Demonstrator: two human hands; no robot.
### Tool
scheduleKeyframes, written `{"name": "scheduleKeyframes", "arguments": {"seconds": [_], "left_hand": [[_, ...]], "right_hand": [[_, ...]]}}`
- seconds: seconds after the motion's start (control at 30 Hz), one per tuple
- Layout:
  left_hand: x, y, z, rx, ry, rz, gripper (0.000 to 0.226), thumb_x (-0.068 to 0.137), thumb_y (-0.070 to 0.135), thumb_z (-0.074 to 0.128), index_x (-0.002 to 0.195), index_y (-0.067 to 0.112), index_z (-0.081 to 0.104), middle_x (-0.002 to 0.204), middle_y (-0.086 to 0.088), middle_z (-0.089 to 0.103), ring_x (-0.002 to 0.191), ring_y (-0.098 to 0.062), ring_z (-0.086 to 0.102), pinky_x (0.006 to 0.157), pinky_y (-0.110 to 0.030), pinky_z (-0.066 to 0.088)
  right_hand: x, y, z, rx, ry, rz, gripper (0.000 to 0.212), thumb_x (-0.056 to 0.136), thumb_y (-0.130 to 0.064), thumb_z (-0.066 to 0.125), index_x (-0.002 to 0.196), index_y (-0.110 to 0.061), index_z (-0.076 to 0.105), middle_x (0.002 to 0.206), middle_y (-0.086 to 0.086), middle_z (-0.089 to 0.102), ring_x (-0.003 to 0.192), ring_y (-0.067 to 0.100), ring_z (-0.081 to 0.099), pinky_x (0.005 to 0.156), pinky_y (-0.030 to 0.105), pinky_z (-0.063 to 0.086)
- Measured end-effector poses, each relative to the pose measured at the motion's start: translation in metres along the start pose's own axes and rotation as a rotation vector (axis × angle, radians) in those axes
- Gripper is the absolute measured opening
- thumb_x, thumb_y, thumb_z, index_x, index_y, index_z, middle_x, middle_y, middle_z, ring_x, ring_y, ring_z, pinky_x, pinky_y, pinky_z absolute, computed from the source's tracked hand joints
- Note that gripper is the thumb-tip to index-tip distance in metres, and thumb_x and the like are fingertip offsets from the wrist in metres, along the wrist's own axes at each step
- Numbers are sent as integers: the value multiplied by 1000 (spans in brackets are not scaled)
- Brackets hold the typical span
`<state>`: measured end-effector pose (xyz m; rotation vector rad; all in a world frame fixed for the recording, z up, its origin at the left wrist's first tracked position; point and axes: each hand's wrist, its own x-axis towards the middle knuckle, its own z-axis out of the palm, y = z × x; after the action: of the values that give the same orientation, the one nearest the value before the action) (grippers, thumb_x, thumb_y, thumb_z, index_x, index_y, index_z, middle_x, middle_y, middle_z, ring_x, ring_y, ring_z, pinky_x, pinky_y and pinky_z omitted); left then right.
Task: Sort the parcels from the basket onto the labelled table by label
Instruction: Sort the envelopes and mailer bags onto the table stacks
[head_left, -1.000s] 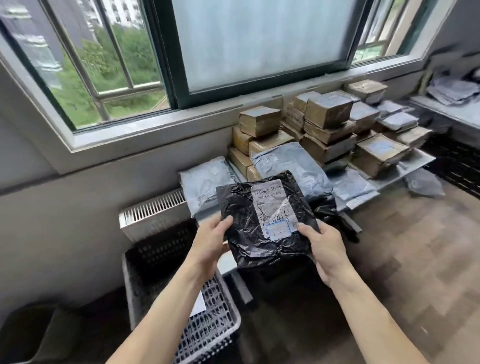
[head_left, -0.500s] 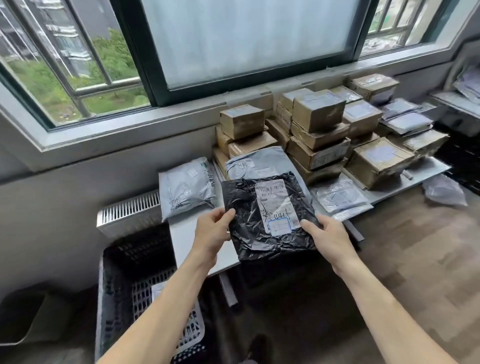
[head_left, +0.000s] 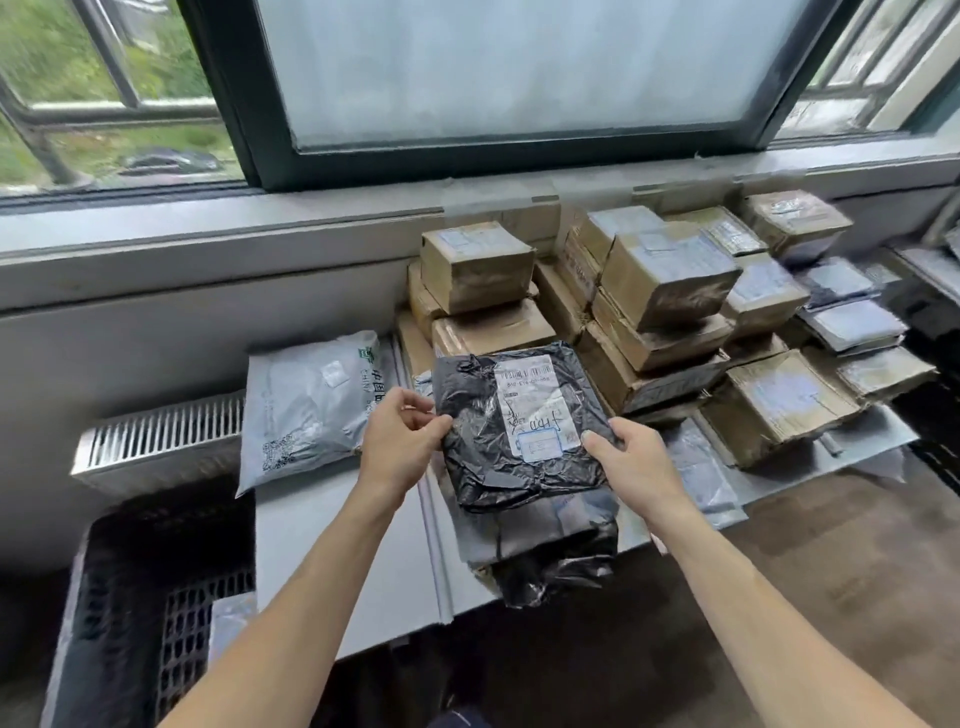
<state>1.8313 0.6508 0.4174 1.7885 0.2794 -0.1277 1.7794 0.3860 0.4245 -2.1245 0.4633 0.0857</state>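
Head view: pinching black poly mailer (head_left: 498, 431) with left hand (head_left: 400, 441), right hand (head_left: 634, 462); cardboard boxes (head_left: 665, 291) sorted beyond fingertips, basket (head_left: 187, 634) seemingly near-empty.

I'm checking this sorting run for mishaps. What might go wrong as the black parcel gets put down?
The black parcel, pinched at its sides by the left hand and right hand, is over a pile of bags that overhangs the table at its front edge; adding it may slide the pile off. The uneven stack of boxes behind might topple if bumped.
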Motion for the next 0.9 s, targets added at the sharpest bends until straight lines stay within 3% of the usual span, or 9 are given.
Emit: {"name": "scheduleKeyframes", "arguments": {"seconds": [0.13, 0.2, 0.3, 0.4, 0.53, 0.73, 0.9], "left_hand": [[25, -4, 6, 160, -14, 15, 17, 85, 8, 78, 80, 16, 64, 75, -2, 67, 69, -18, 60, 64, -30, 52], [29, -5, 8, 226, -70, 0, 11, 86, 11, 78, 82, 17, 70, 78, 0, 70, 72, -17, 63, 68, -29, 52], [26, -6, 10, 279, -101, -20, 4, 89, 17, 76, 94, 18, 75, 80, 3, 69, 73, -13, 62, 67, -24, 48], [15, -2, 10, 266, -96, -4, 6, 92, 20, 74, 98, 21, 76, 83, 2, 69, 75, -15, 61, 76, -30, 54], [-12, 3, 5, 271, -80, 33, 10, 95, 24, 71, 105, 23, 73, 102, 1, 68, 94, -15, 63, 88, -34, 55], [-90, -8, -4, 182, -44, 18, 9, 97, 18, 70, 105, 17, 73, 95, -1, 70, 86, -14, 63, 72, -25, 49], [-177, -48, -19, 73, 15, -167, 10, 98, 13, 67, 103, 19, 72, 101, -4, 71, 82, -15, 68, 66, -25, 51]], "right_hand": [[34, 5, 7, -39, -22, 29, 53, 82, -55, 59, 90, -3, 59, 90, 18, 67, 78, 25, 59, 77, 43, 50], [42, 7, 11, -65, -31, 34, 40, 91, -40, 65, 75, -7, 50, 69, 9, 53, 68, 22, 48, 65, 38, 37], [45, 13, 13, -120, -65, 39, 36, 95, -29, 67, 70, -18, 44, 63, 0, 41, 62, 18, 38, 61, 37, 27], [41, 16, 10, -171, -62, 32, 24, 96, -31, 67, 85, -12, 58, 76, 3, 60, 75, 23, 55, 69, 37, 38], [29, 15, -5, -178, -35, 9, 15, 94, -32, 67, 105, -23, 63, 89, -4, 66, 88, 21, 68, 82, 36, 52], [-16, 29, -17, -86, -16, -25, 11, 91, -27, 66, 101, -25, 65, 91, -3, 69, 88, 25, 70, 86, 44, 58], [-88, 35, 17, 91, -170, -87, 10, 89, -12, 66, 96, -17, 69, 83, 6, 74, 56, 14, 64, 68, 35, 55]]}}
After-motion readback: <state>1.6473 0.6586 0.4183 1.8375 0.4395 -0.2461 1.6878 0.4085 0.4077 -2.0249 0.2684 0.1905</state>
